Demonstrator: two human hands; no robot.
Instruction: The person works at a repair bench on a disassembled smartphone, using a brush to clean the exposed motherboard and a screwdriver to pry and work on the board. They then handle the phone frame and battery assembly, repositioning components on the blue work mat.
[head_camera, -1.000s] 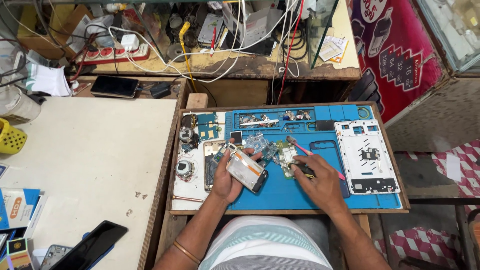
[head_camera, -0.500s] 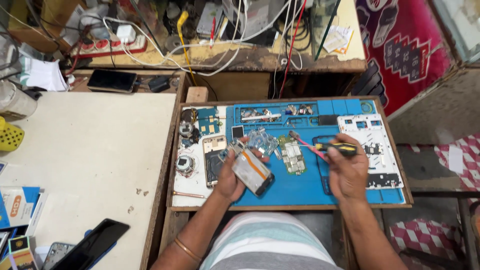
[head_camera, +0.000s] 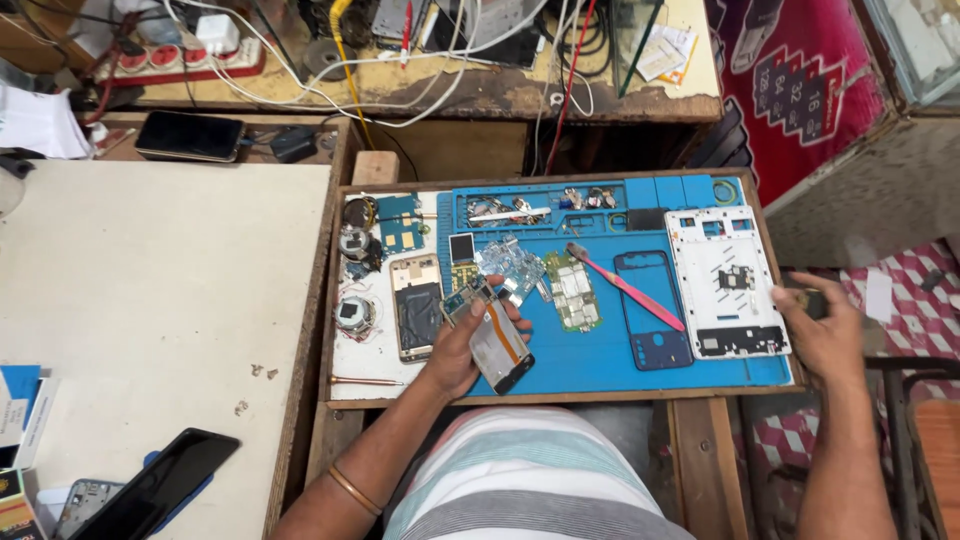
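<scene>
On the blue rubber repair mat (head_camera: 600, 365) the work looks about half done: a green circuit board (head_camera: 571, 291), a white plastic phone frame (head_camera: 727, 283) and a dark blue phone bezel (head_camera: 655, 323) already lie apart, and nothing is put together. The left hand (head_camera: 458, 350) is closed around an opened phone body with an orange ribbon cable (head_camera: 498, 345), at the mat's near left part. The right hand (head_camera: 822, 330), beyond the mat's right edge, is curled around a small dark thing; what it is I cannot tell.
</scene>
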